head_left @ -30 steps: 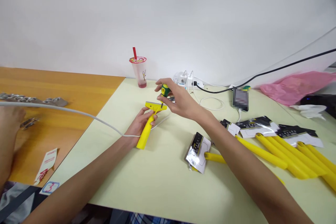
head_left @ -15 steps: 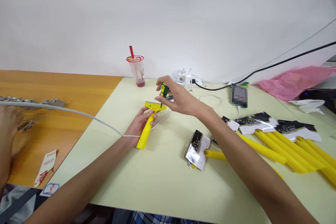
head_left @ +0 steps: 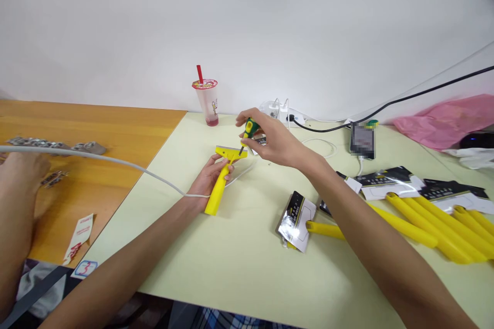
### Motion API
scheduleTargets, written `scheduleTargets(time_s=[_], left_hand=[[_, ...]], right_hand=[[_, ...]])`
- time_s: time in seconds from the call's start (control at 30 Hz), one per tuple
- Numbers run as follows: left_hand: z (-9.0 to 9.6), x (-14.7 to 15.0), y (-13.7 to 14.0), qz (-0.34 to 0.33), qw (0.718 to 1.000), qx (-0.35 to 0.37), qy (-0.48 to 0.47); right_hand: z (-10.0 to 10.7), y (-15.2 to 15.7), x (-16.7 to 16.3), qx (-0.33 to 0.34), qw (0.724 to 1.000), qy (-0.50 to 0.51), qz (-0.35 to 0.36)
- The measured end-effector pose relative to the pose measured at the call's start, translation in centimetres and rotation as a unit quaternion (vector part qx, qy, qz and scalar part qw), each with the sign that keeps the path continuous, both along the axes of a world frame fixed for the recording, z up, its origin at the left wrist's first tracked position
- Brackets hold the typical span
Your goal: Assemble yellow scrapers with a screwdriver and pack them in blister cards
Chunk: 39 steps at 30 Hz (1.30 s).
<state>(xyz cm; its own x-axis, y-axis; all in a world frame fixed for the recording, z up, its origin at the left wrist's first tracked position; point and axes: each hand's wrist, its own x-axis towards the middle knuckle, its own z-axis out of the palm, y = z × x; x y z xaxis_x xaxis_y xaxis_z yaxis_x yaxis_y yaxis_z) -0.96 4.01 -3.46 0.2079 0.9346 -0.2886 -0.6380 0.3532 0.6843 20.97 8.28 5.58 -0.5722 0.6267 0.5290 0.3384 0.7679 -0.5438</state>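
My left hand (head_left: 208, 179) is closed round the neck of a yellow scraper (head_left: 216, 194), whose wide head points away from me. A thin grey blade edge shows along the top of the head. My right hand (head_left: 278, 140) pinches a small screwdriver (head_left: 250, 128) with a green and yellow handle. The screwdriver leans, its tip at the right part of the scraper head; whether it sits in a screw cannot be made out. A white cable (head_left: 162, 183) crosses over my left wrist.
Several yellow scrapers (head_left: 436, 223) and black-and-white packets (head_left: 297, 221) lie on the right. A cup with a straw (head_left: 208, 103), a power strip (head_left: 280, 112) and a phone (head_left: 363, 141) stand or lie behind. A co-worker's hand (head_left: 25, 169) is near metal parts (head_left: 56, 146) at left.
The screwdriver now leans more, with its handle tipped to the right. The whole scene has shifted slightly rightward in view. Both hands keep their holds.
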Motion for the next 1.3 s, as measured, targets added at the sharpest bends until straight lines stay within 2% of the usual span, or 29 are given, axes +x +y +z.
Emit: scheduleTargets(time_s=[0.1,0.23,0.37,0.53,0.63,1.1,1.3], left_hand=[[0.1,0.0,-0.1,-0.005,1.000,0.005,0.006],[0.4,0.0,-0.2,-0.004,1.000,0.009,0.008],[0.7,0.1,-0.3,-0.004,1.000,0.007,0.017],[0.7,0.1,-0.2,0.004,1.000,-0.008,0.016],[0.6,0.0,-0.1,0.007,1.000,-0.009,0.006],[-0.2,-0.2,0.4,-0.013,1.000,-0.003,0.010],[-0.2,-0.2,0.3,-0.013,1.000,0.005,0.016]], right_hand=[[0.0,-0.1,0.0,0.022,0.999,-0.015,-0.021],[0.0,-0.2,0.0,0.004,1.000,-0.007,0.003],[0.1,-0.3,-0.3,0.039,0.999,-0.013,-0.029],[0.4,-0.6,-0.2,-0.028,0.999,-0.018,0.011],[0.5,-0.6,-0.1,-0.056,0.998,-0.003,0.009],[0.0,-0.1,-0.1,-0.046,0.998,0.007,-0.036],[1.0,-0.6,0.3,-0.054,0.997,-0.032,-0.034]])
